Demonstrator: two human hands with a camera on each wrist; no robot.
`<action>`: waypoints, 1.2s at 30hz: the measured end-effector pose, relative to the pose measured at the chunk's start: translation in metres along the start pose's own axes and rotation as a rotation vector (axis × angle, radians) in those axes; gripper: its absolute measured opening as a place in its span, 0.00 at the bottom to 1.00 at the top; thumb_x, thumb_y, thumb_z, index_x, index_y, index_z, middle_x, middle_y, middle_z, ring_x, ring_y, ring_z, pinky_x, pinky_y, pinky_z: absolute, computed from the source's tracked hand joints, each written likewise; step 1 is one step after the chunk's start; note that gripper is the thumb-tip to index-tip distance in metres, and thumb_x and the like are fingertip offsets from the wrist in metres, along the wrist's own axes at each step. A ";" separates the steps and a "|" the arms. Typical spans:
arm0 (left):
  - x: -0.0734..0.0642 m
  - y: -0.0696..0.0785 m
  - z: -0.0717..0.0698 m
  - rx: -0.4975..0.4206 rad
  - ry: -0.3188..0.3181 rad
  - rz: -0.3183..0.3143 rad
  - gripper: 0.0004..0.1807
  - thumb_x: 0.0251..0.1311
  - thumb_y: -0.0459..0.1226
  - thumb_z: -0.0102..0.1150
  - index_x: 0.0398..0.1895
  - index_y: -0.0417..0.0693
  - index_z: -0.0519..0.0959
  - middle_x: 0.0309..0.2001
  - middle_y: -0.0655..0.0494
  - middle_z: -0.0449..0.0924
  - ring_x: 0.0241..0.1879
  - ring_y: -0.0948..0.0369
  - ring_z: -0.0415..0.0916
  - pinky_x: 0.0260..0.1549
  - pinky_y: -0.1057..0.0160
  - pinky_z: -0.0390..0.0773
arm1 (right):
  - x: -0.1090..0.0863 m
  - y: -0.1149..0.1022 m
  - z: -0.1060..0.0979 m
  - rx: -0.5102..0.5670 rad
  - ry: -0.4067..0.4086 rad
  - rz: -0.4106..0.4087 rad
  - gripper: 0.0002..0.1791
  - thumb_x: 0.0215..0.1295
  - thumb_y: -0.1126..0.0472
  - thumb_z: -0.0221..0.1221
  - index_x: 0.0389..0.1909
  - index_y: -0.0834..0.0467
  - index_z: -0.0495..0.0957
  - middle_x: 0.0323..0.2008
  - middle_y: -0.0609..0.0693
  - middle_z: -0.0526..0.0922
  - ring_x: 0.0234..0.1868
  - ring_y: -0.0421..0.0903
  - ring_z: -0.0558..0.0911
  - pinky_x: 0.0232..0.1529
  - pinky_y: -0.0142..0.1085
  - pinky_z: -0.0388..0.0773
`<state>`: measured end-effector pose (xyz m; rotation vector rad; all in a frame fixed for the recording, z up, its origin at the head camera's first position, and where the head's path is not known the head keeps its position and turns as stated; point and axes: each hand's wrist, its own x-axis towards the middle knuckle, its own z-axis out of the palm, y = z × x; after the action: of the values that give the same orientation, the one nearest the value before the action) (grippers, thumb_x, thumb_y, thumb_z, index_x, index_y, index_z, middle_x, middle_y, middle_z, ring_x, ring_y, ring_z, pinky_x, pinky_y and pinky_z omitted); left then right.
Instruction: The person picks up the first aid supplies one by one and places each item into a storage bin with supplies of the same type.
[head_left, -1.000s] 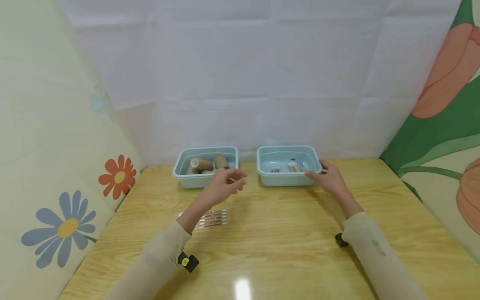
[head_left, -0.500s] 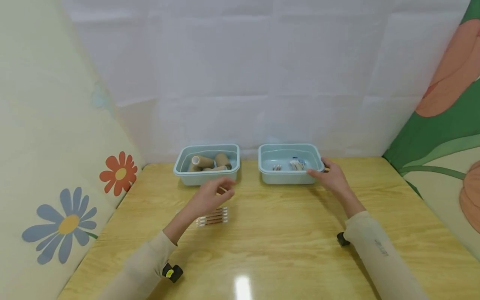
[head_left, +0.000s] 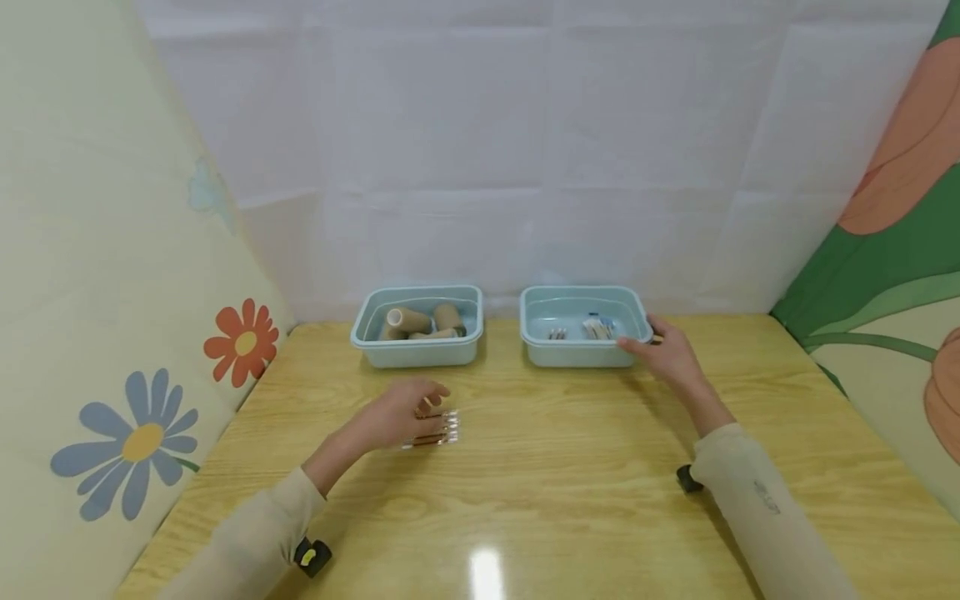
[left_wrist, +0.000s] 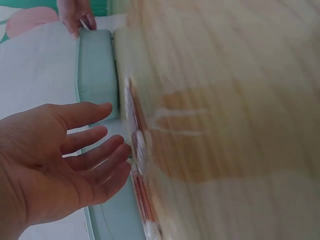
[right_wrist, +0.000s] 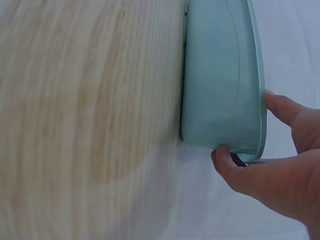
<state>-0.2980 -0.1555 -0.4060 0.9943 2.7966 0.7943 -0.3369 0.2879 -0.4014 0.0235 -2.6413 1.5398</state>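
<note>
My left hand [head_left: 397, 414] is low over a clear pack of brown-stemmed cotton swabs [head_left: 452, 427] lying on the wooden table, and covers part of it. In the left wrist view its fingers are loosely bent, the fingertips right beside the swabs [left_wrist: 143, 197], with nothing held. My right hand [head_left: 667, 357] grips the right end of a light blue plastic bin [head_left: 577, 357]. The right wrist view shows the thumb at the bin's rim and fingers beneath it. Inside that bin lie a small swab bundle [head_left: 557, 333] and a small white-and-blue packet [head_left: 598, 327].
A second light blue bin [head_left: 420, 357] stands to the left, holding several brown cardboard-like rolls [head_left: 410, 322]. Behind both bins hangs a white cloth [head_left: 420, 167]. A flower-printed cloth [head_left: 135, 250] borders the table [head_left: 570, 483] on the left, another on the right.
My left hand has moved left and down toward me, from in front of the left bin to over the cotton swabs. The right hand keeps its grip on the right bin.
</note>
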 end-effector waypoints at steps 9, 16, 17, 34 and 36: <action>-0.006 -0.006 0.002 0.121 -0.055 -0.006 0.22 0.60 0.32 0.72 0.55 0.30 0.80 0.47 0.43 0.80 0.46 0.48 0.78 0.46 0.49 0.79 | -0.001 -0.001 0.000 0.017 -0.002 0.011 0.49 0.71 0.48 0.64 0.81 0.62 0.47 0.76 0.67 0.56 0.71 0.66 0.63 0.65 0.57 0.68; -0.005 -0.003 0.002 0.117 -0.056 0.019 0.13 0.59 0.30 0.72 0.46 0.37 0.84 0.38 0.51 0.78 0.37 0.55 0.74 0.37 0.58 0.77 | -0.001 0.001 0.000 0.025 -0.002 -0.005 0.49 0.71 0.47 0.64 0.81 0.62 0.48 0.76 0.66 0.57 0.71 0.66 0.63 0.65 0.57 0.68; -0.005 -0.002 0.002 0.124 -0.053 0.030 0.11 0.59 0.29 0.72 0.44 0.38 0.84 0.37 0.52 0.78 0.36 0.55 0.74 0.37 0.59 0.77 | -0.001 0.001 0.000 0.025 -0.002 -0.007 0.49 0.71 0.47 0.64 0.81 0.62 0.48 0.76 0.66 0.57 0.71 0.66 0.63 0.64 0.57 0.69; 0.000 -0.002 0.005 0.213 -0.020 0.080 0.07 0.58 0.27 0.71 0.37 0.43 0.84 0.34 0.57 0.81 0.36 0.58 0.79 0.38 0.56 0.80 | 0.001 0.003 0.000 0.029 0.003 -0.018 0.46 0.72 0.50 0.64 0.80 0.63 0.50 0.75 0.66 0.59 0.71 0.65 0.64 0.64 0.57 0.69; 0.000 -0.001 0.005 0.204 -0.032 0.065 0.07 0.59 0.27 0.71 0.38 0.44 0.84 0.34 0.57 0.81 0.36 0.58 0.79 0.38 0.56 0.80 | 0.001 0.003 0.001 0.034 0.002 -0.018 0.46 0.72 0.51 0.64 0.80 0.63 0.50 0.75 0.67 0.59 0.71 0.65 0.64 0.64 0.57 0.69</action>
<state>-0.2974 -0.1539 -0.4110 1.1215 2.8756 0.5009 -0.3383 0.2885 -0.4042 0.0480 -2.6059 1.5789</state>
